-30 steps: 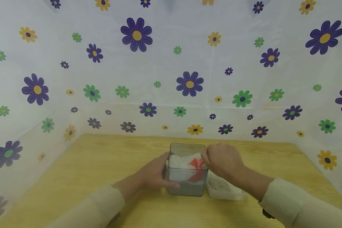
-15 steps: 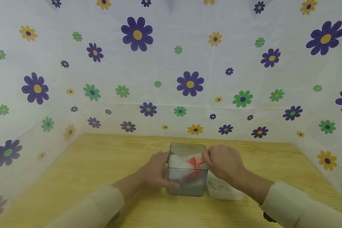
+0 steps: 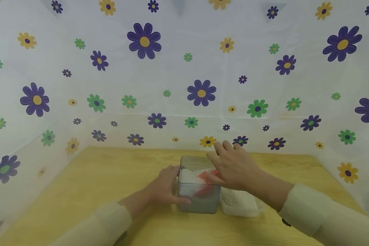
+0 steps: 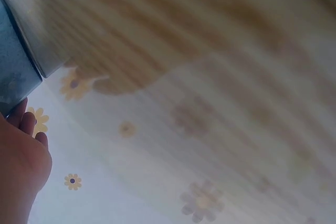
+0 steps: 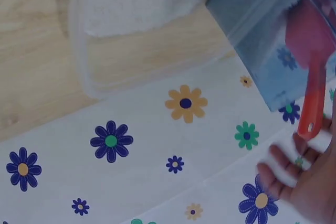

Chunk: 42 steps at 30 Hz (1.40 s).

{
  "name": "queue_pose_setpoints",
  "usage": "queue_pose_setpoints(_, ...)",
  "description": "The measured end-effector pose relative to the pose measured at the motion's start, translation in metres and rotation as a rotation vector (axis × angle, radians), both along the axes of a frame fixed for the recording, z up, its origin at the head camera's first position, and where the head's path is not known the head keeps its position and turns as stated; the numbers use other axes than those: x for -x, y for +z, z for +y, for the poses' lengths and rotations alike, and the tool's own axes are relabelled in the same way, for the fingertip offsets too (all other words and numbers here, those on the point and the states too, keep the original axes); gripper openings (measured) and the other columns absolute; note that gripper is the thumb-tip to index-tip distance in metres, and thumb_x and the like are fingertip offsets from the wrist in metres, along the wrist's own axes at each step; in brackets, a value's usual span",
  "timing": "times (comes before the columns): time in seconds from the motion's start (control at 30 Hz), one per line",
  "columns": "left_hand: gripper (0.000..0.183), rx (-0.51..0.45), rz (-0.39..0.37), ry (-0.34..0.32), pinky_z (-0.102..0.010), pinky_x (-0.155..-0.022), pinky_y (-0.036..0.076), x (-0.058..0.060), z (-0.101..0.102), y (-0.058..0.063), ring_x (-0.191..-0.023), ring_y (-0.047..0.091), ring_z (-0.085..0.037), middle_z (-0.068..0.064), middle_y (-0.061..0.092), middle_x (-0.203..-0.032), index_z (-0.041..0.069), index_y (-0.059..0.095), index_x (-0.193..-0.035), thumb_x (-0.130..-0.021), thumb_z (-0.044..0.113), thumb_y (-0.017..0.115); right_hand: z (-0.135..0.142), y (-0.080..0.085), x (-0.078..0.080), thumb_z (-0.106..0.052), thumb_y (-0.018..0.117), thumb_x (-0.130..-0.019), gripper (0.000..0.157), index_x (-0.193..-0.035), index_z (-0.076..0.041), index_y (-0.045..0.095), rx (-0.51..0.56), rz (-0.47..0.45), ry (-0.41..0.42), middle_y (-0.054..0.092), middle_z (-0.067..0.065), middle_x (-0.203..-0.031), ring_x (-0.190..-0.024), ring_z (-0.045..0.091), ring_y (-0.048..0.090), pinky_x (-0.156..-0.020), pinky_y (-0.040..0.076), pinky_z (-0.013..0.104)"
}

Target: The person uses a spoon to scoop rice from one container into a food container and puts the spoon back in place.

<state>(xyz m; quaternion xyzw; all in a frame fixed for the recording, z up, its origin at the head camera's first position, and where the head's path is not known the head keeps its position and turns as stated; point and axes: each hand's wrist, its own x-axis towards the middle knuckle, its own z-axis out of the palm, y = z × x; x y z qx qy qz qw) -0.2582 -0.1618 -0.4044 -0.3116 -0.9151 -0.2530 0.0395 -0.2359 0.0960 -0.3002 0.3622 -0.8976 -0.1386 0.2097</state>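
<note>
Leaning inside the grey see-through container, the red scoop is being supported among the white grain, its handle pointing toward the right edge of the surface. The container is being kept upright well in from the left and right edges and in front of the back edge. Just beside it, on the right-edge side, more grain is being held by a low clear tub. The container is being gripped by the left hand, thumb across the front wall, fingers round the left side. The right hand is being held at the scoop's handle with fingers loosely spread, not wrapped about it; whether the handle is being touched cannot be told.

The scoop is being judged light and fairly stiff, probably smooth plastic that could twist if pinched at the very tip. Mid-handle is being favoured for a hold, so that a loaded bowl can be balanced. The container is being taken as heavier because of its filling, with hard, perhaps slick walls best steadied low on opposite sides.
</note>
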Motion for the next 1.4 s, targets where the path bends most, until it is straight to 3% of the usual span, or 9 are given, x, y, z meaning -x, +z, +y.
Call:
queue_pose_setpoints(0.1, 0.098, 0.002, -0.006, 0.002, -0.039, -0.094, 0.035, 0.0, -0.002, -0.004, -0.108, 0.04, -0.009, 0.013, 0.048, -0.122, 0.028, 0.033, -0.139, -0.06, 0.078, 0.064, -0.005, 0.004, 0.006, -0.053, 0.046, -0.091, 0.035, -0.098, -0.02, 0.057, -0.043, -0.074, 0.145, 0.051, 0.0, -0.103, -0.09, 0.019, 0.044, -0.072, 0.04, 0.032)
queue_pose_setpoints(0.17, 0.098, -0.004, -0.025, 0.004, -0.038, -0.093, 0.035, 0.0, -0.001, -0.005, -0.106, 0.039, -0.008, 0.015, 0.047, -0.121, 0.03, 0.033, -0.139, -0.06, 0.077, 0.065, -0.007, 0.006, 0.007, -0.045, 0.05, -0.092, 0.026, -0.095, -0.021, 0.058, -0.068, -0.169, 0.181, 0.052, -0.002, -0.11, -0.098, 0.019, 0.044, -0.079, 0.039, 0.034)
queue_pose_setpoints(0.27, 0.097, -0.011, -0.039, 0.002, -0.038, -0.092, 0.036, -0.001, -0.001, -0.004, -0.106, 0.039, -0.007, 0.016, 0.047, -0.12, 0.03, 0.034, -0.138, -0.059, 0.077, 0.065, -0.008, 0.009, 0.007, -0.033, 0.052, -0.091, 0.016, -0.092, -0.019, 0.06, -0.101, -0.284, 0.148, 0.053, -0.002, -0.115, -0.106, 0.02, 0.042, -0.085, 0.037, 0.038)
queue_pose_setpoints(0.43, 0.097, -0.031, -0.035, -0.011, -0.037, -0.091, 0.036, -0.001, -0.001, 0.0, -0.104, 0.039, -0.007, 0.018, 0.047, -0.119, 0.028, 0.035, -0.137, -0.059, 0.077, 0.066, -0.011, 0.01, 0.005, -0.027, 0.052, -0.092, 0.016, -0.095, -0.019, 0.066, -0.113, -0.349, 0.104, 0.052, -0.003, -0.117, -0.108, 0.02, 0.041, -0.09, 0.037, 0.039)
queue_pose_setpoints(0.57, 0.097, -0.023, -0.027, -0.034, -0.036, -0.09, 0.036, 0.001, -0.001, 0.0, -0.104, 0.039, -0.007, 0.019, 0.047, -0.121, 0.028, 0.034, -0.139, -0.06, 0.077, 0.064, -0.009, 0.007, 0.002, -0.025, 0.051, -0.093, 0.017, -0.095, -0.016, 0.065, -0.091, -0.326, 0.116, 0.051, -0.003, -0.113, -0.105, 0.019, 0.042, -0.091, 0.037, 0.038)
queue_pose_setpoints(0.8, 0.097, -0.006, -0.043, -0.031, -0.036, -0.091, 0.036, 0.001, 0.0, -0.001, -0.106, 0.039, -0.007, 0.018, 0.046, -0.122, 0.029, 0.032, -0.139, -0.061, 0.077, 0.064, -0.004, -0.004, 0.001, -0.023, 0.045, -0.096, 0.022, -0.111, -0.013, 0.058, 0.004, -0.279, 0.124, 0.052, -0.004, -0.109, -0.102, 0.017, 0.042, -0.089, 0.038, 0.036)
queue_pose_setpoints(1.07, 0.096, -0.023, -0.058, -0.026, -0.037, -0.091, 0.036, -0.001, -0.001, 0.002, -0.106, 0.038, -0.008, 0.018, 0.046, -0.121, 0.027, 0.034, -0.138, -0.061, 0.074, 0.066, -0.004, -0.006, 0.0, -0.025, 0.045, -0.096, 0.016, -0.103, -0.017, 0.058, 0.04, -0.296, 0.116, 0.049, -0.007, -0.108, -0.1, 0.014, 0.039, -0.087, 0.036, 0.033)
queue_pose_setpoints(1.4, 0.097, -0.014, -0.041, -0.028, -0.037, -0.093, 0.036, -0.001, -0.001, 0.0, -0.106, 0.039, -0.007, 0.019, 0.046, -0.123, 0.029, 0.032, -0.138, -0.061, 0.077, 0.064, 0.001, -0.009, -0.004, -0.026, 0.039, -0.098, 0.021, -0.092, -0.018, 0.058, 0.095, -0.205, 0.118, 0.049, -0.004, -0.112, -0.104, 0.016, 0.042, -0.09, 0.034, 0.038)
